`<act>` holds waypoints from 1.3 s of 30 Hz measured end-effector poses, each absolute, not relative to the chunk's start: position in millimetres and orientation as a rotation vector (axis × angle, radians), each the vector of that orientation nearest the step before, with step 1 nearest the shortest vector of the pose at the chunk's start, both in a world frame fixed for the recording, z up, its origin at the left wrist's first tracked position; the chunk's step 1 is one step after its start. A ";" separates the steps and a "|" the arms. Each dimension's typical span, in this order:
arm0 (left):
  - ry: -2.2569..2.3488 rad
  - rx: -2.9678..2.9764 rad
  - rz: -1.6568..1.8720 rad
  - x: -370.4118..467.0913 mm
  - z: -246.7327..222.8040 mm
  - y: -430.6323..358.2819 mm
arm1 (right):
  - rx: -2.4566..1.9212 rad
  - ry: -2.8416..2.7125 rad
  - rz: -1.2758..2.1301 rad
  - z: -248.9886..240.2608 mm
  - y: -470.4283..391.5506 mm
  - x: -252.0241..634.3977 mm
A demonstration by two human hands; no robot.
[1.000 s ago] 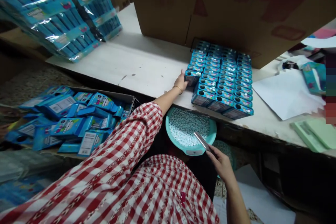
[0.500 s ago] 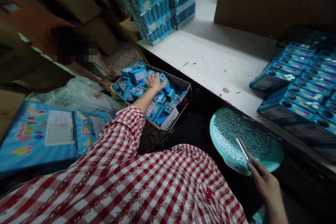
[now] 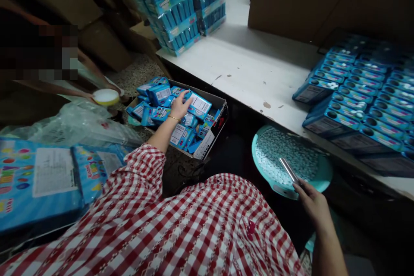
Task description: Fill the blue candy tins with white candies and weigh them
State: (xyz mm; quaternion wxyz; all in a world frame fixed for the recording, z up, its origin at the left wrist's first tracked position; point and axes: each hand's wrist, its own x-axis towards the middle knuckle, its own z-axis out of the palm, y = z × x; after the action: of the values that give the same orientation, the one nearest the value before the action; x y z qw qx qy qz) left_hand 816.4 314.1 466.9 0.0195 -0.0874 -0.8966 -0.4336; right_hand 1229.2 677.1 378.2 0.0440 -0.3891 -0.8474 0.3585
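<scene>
So the small blue box (image 3: 201, 106) is at the top of a loose pile in an open carton (image 3: 209, 145), tilted, with the left hand (image 3: 180, 106) pinching one end, probably because that end is the easiest bit to grab in that jumble. The right hand (image 3: 312, 202) is well apart from it, fingers closed round a shiny metal tube (image 3: 289, 170) over a teal basin (image 3: 284, 191) of pale pellets (image 3: 286, 153). I'd guess it's held there so any drips of pellets land back in the basin, which sits right up by the edge of the white surface (image 3: 258, 71). On that, rows of blue boxes (image 3: 343, 117) stand packed tight with their round holes up, I reckon so they prop each other and nothing spills. Clear-wrapped stacks (image 3: 176, 15) are at the far end, and off left a co-worker's hands hold a round white-and-yellow thing (image 3: 106, 97).
</scene>
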 end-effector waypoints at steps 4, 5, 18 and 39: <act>-2.771 -0.345 -2.247 867.3 470.9 352.8 | -1.215 -2.516 1.320 373.6 676.3 1228.6; -2.773 -0.490 -2.413 885.8 468.5 362.9 | -1.203 -2.508 1.337 372.9 676.5 1227.3; -2.663 -3.436 -1.339 972.1 456.6 417.8 | -1.184 -3.180 0.744 395.7 708.8 1207.7; -3.262 -1.418 -2.167 944.7 466.8 435.4 | -1.237 -3.079 1.062 307.0 667.4 1107.5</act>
State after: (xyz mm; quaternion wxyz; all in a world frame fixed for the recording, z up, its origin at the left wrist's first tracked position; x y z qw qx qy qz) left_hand 944.7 435.4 466.8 -0.4897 -0.2969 -0.6828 -0.4536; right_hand 1107.5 667.4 307.0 -0.1706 -0.3499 -0.8708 0.3004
